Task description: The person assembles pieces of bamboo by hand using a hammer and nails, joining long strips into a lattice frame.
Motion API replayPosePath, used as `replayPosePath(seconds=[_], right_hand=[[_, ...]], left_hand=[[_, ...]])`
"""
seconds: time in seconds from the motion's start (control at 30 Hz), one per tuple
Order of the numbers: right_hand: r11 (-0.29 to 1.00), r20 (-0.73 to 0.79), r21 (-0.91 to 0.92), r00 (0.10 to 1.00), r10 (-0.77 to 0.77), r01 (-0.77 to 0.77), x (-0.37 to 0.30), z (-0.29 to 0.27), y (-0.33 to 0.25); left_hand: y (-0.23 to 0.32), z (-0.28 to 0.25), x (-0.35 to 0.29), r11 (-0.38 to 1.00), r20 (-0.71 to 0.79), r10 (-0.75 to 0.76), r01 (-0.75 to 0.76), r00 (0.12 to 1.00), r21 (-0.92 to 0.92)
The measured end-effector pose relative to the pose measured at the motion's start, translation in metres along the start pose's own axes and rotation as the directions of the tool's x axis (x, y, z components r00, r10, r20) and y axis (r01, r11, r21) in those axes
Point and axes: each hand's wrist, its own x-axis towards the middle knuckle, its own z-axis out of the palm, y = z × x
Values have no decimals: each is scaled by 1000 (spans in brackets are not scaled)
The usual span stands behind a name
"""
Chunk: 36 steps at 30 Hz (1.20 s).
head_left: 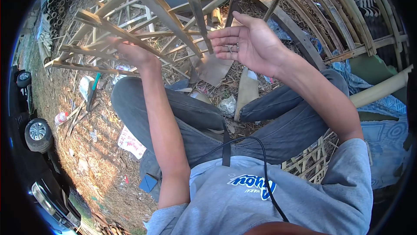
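In front of me stands a framework of split bamboo slats point(163, 11), several of them running down toward my crossed legs. My left hand point(135, 53) is at the left part of the framework, close to a slat point(117, 30). Its fingers reach forward, blurred and partly hidden by that slat, and look stretched out. My right hand point(256, 46) is raised right of the slats' lower ends, palm turned left. Its fingers are extended, with a ring on one, and nothing is in it. Their tips come close to one slat point(194, 7); I cannot tell whether they touch.
A curved slatted bamboo piece point(334, 13) stands at the upper right. Blue patterned cloth point(382, 144) and a bamboo pole point(382, 88) are at the right. A tool with a green handle point(94, 85) lies left of my knee. A black vehicle point(26, 148) stands at far left.
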Motion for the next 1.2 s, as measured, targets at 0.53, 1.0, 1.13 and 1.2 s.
replayPosePath(seconds=[0.53, 1.0, 1.13, 1.2], right_hand=[[978, -1, -104, 984, -180, 179, -24, -5, -11], [932, 9, -288, 973, -229, 222, -16, 0, 10], [970, 118, -201, 987, -113, 135, -16, -8, -1], [996, 191, -68, 979, 65, -53, -19, -14, -24]], left_hand=[[-4, 15, -12, 991, 106, -16, 2, 994, 132], [3, 24, -38, 978, 22, -46, 41, 999, 207], [2, 23, -35, 979, 46, -30, 20, 998, 203], [2, 22, -33, 984, 51, -31, 21, 998, 177]])
